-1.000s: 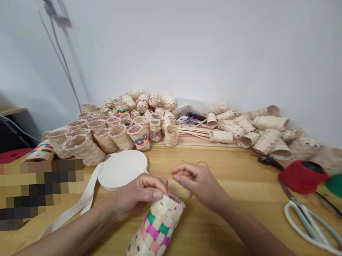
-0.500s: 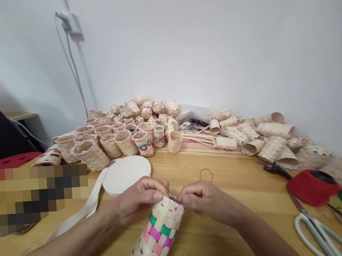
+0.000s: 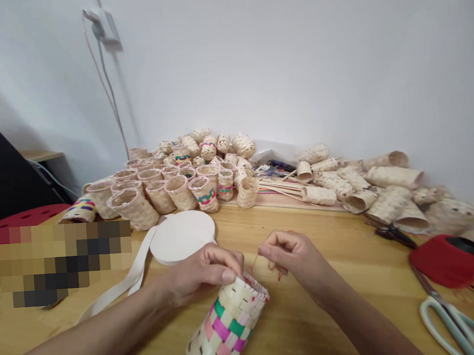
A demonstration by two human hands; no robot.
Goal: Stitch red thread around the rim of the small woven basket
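A woven basket (image 3: 224, 328) with green, purple and pink checks leans up from the table's front edge, its stitched rim tilted away from me. My left hand (image 3: 214, 270) pinches that rim on its left side, fingers inside and thumb outside. To the right of the opening, my right hand (image 3: 285, 252) is closed on a thin red-orange thread (image 3: 254, 263), which runs taut down into the basket's mouth. More of the thread dangles in loops below the right fingers. Whether a needle is in the right hand cannot be made out.
A roll of white ribbon (image 3: 182, 237) lies behind my left hand, its tail running forward. Many small woven baskets (image 3: 179, 194) crowd the back. At right are scissors (image 3: 450, 314), dark-handled snips (image 3: 395, 235) and a red spool (image 3: 446, 261). A pixelated patch covers the left.
My right hand has moved up and away from the rim, drawing the thread out taut. The thread loop lying on the table is now gathered near that hand. The left hand keeps its hold.
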